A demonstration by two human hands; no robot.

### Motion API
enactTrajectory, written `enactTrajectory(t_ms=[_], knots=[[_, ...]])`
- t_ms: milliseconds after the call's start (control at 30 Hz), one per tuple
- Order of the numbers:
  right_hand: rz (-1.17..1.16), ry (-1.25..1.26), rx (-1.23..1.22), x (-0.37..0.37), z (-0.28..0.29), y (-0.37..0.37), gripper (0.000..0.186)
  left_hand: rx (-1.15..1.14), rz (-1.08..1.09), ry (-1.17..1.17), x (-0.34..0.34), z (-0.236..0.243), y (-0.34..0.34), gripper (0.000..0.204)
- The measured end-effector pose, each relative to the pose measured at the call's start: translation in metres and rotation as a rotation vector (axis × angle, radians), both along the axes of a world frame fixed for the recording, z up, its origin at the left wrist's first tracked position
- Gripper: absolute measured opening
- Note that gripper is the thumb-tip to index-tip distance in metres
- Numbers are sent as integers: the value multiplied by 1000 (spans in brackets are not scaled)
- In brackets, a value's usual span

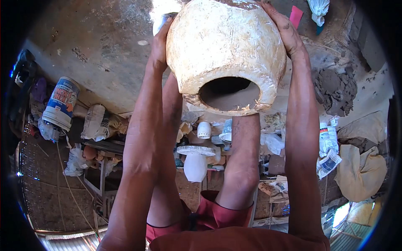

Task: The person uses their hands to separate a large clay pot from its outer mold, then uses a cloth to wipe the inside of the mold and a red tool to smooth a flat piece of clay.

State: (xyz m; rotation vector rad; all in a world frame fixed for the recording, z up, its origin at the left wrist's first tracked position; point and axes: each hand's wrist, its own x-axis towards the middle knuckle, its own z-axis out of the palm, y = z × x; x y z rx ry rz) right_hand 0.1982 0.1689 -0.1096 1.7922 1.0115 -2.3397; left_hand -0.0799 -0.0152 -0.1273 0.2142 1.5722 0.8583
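Observation:
A large rounded cream-white vessel (226,42), chipped and rough on its surface, is held raised over my legs, with a wide oval opening facing me and a dark, hollow inside. My left hand (161,42) grips its left side, fingers bent against the wall. My right hand (287,33) grips the right side near the top, its fingertips at the edge of the frame. Behind my left hand is a pale container (160,24), partly hidden. Between my legs, further back, are a white disc-topped form (195,167) and a small white cup-like piece (204,130).
Grey clay lumps (335,90) lie at the right on the stained floor (104,46), near a beige cloth (360,171) and white packaging (328,146). A blue-and-white bucket (60,104) and sacks (95,121) sit at the left. A pink piece (296,16) lies at the top.

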Motion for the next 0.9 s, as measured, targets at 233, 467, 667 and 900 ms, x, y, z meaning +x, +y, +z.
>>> enactTrajectory(t_ms=[233,467,667,900], knots=[[631,-302,835,-25,8,48,67,-222,619,-123,26,30,-28,93],[805,-79,737,-160,76,59,66,-127,1226,-426,159,93,-59,95],[1419,-60,285,-174,50,38,85,-73,1381,-525,141,93,-55,99],[1332,-62,621,-151,47,26,70,-36,1265,-488,114,93,-33,100]])
